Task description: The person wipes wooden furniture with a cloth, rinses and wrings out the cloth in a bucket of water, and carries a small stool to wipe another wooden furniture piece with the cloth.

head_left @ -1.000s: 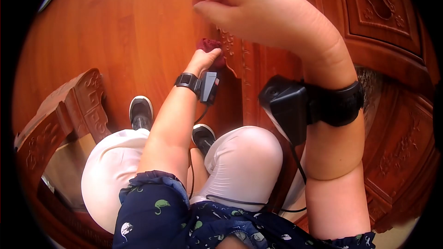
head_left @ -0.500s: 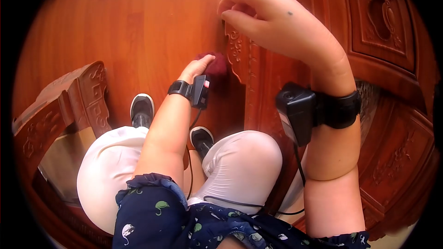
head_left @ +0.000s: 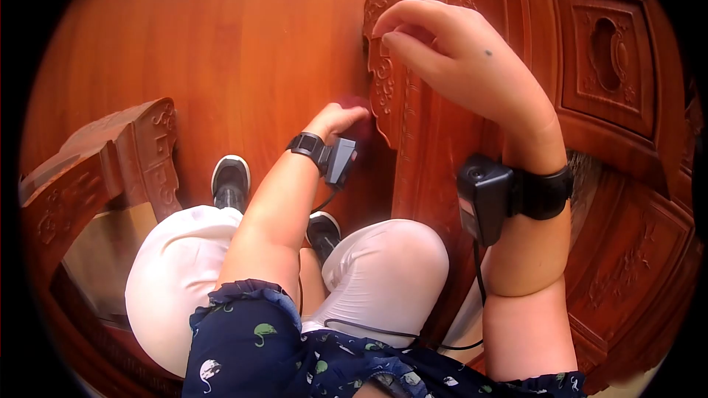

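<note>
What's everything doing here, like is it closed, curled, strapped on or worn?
Left hand: closed on the dark red cloth.
Dark red cloth: held, too blurred to tell its shape.
Right hand: loosely curled, nothing seen in it.
Left wrist device: strapped on.
Right forearm device: strapped on.
Shoes: both worn.
White trousers: worn, knees bent.

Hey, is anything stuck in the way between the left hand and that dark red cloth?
Nothing that shows: the left hand is right at the dark red cloth, which looks blurry. The right hand is off to the side, not between them.
</note>
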A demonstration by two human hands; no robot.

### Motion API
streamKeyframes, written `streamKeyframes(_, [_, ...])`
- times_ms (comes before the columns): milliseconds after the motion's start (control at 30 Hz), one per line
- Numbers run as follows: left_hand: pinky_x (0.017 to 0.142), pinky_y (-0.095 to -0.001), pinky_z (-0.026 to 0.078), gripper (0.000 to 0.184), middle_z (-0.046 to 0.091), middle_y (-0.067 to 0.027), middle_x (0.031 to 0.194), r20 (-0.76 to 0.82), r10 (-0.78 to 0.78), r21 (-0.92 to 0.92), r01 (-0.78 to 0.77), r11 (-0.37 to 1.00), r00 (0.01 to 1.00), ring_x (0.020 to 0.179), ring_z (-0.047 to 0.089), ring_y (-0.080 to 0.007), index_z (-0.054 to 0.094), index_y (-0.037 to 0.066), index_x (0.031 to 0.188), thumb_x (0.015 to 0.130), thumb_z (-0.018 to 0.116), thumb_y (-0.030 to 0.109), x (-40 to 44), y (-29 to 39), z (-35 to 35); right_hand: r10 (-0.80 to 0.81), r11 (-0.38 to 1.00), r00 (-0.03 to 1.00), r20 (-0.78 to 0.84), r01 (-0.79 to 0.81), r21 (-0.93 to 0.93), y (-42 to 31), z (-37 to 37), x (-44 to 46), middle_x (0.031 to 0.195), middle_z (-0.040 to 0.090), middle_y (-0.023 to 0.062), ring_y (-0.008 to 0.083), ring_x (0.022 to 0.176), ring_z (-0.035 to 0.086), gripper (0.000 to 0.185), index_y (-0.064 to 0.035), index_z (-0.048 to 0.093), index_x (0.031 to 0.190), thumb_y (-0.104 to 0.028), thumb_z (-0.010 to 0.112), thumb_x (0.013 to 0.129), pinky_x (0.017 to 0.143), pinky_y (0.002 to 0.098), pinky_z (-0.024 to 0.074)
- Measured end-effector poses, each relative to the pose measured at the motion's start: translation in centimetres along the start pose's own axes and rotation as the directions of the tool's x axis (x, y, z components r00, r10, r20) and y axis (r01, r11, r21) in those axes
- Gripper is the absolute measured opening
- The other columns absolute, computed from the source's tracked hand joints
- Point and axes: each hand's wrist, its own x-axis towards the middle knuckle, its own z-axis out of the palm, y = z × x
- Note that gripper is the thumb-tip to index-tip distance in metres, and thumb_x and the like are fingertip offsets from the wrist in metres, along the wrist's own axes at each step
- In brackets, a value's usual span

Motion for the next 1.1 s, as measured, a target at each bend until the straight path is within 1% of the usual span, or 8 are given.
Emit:
streamKeyframes(100, [0.034, -0.0397, 0.046, 0.050, 0.059, -0.0173, 0.087, -0.296, 0.008, -0.317, -0.106, 0.943, 0.955, 0.053, 0.057, -0.0279, 0.053, 0.000, 0.105, 0.076, 0.062, 0.039, -1.1, 2.8, -1.3, 0.055, 0.997, 0.991, -0.124, -0.048, 0.057, -0.1, -0.3, 0.2, 0.075, 0.060, 0.0040, 0.0091, 0.068, 0.055, 0.015, 0.0005, 0.061, 0.092, -0.011, 0.054, 0.086, 0.062, 0.0230, 0.0449])
streamKeyframes(233, [0.036, -0.0414, 0.047, 0.054, 0.057, -0.0209, 0.094, -0.410, 0.193, -0.215, -0.300, 0.930, 0.891, 0.063, 0.059, -0.0303, 0.050, -0.008, 0.104, 0.079, 0.062, 0.039, 3.3, 5.4, -3.2, 0.284, 0.801, 0.897, -0.340, -0.027, 0.598, -1.7, -2.7, 0.0, 0.084, 0.062, 0.0021, 0.0063, 0.074, 0.055, 0.020, -0.0016, 0.063, 0.097, -0.014, 0.049, 0.089, 0.067, 0.0184, 0.0425])
streamKeyframes(300, [0.068, -0.0371, 0.049, 0.051, 0.058, -0.0204, 0.103, -0.443, 0.218, -0.153, -0.312, 0.938, 0.870, 0.090, 0.059, -0.0254, 0.052, -0.010, 0.106, 0.078, 0.063, 0.031, 4.9, 7.1, -3.9, 0.306, 0.684, 0.891, -0.336, 0.040, 0.728, -1.4, -3.5, -0.3, 0.084, 0.062, 0.0016, 0.0056, 0.074, 0.055, 0.020, -0.0024, 0.064, 0.098, -0.014, 0.049, 0.090, 0.067, 0.0183, 0.0425])
streamKeyframes(567, [0.071, -0.0466, 0.049, 0.063, 0.046, -0.0246, 0.122, -0.223, 0.112, -0.082, -0.133, 0.988, 0.968, 0.102, 0.054, -0.0347, 0.039, -0.009, 0.122, 0.080, 0.058, 0.034, 10.1, 8.0, -5.3, 0.268, 0.681, 0.912, -0.310, 0.048, 0.730, -1.6, -2.6, 0.1, 0.081, 0.063, 0.0031, 0.0069, 0.073, 0.057, 0.018, -0.0017, 0.064, 0.094, -0.012, 0.050, 0.090, 0.068, 0.0187, 0.0443])
streamKeyframes(700, [0.043, -0.0436, 0.048, 0.056, 0.049, -0.0255, 0.113, -0.140, 0.052, -0.523, -0.118, 0.844, 0.989, 0.065, 0.062, -0.0361, 0.037, -0.009, 0.121, 0.082, 0.055, 0.027, 9.8, 8.1, -3.3, 0.275, 0.691, 0.912, -0.305, 0.034, 0.723, -1.7, -2.5, 0.1, 0.082, 0.063, 0.0035, 0.0074, 0.074, 0.058, 0.018, -0.0015, 0.064, 0.094, -0.012, 0.050, 0.090, 0.068, 0.0188, 0.0447])
streamKeyframes(833, [0.039, -0.0435, 0.047, 0.057, 0.054, -0.0252, 0.098, -0.205, 0.011, -0.415, -0.097, 0.905, 0.979, 0.048, 0.058, -0.0330, 0.036, -0.011, 0.120, 0.082, 0.055, 0.028, 8.1, 8.4, -3.2, 0.285, 0.709, 0.914, -0.289, 0.002, 0.705, -2.1, -2.5, 0.4, 0.084, 0.063, 0.0037, 0.0069, 0.075, 0.057, 0.017, -0.0002, 0.063, 0.095, -0.010, 0.050, 0.090, 0.068, 0.0188, 0.0447])
streamKeyframes(967, [0.064, -0.0393, 0.050, 0.059, 0.055, -0.0254, 0.106, -0.348, 0.200, -0.001, -0.213, 0.977, 0.916, 0.080, 0.062, -0.0299, 0.046, -0.015, 0.112, 0.081, 0.058, 0.035, 15.4, 4.6, -4.5, 0.262, 0.693, 0.922, -0.286, 0.026, 0.721, -1.8, -2.3, 0.4, 0.084, 0.063, 0.0041, 0.0067, 0.075, 0.056, 0.016, 0.0008, 0.062, 0.095, -0.009, 0.050, 0.089, 0.068, 0.0188, 0.0447])
streamKeyframes(1100, [0.074, -0.0375, 0.047, 0.062, 0.056, -0.0240, 0.106, -0.263, 0.187, -0.027, -0.201, 0.979, 0.947, 0.094, 0.058, -0.0269, 0.049, -0.014, 0.110, 0.079, 0.059, 0.039, 8.6, 6.5, -3.2, 0.235, 0.713, 0.930, -0.282, 0.032, 0.700, -1.8, -1.9, 0.3, 0.083, 0.063, 0.0041, 0.0068, 0.074, 0.056, 0.016, 0.0014, 0.062, 0.094, -0.008, 0.050, 0.089, 0.068, 0.0188, 0.0445])
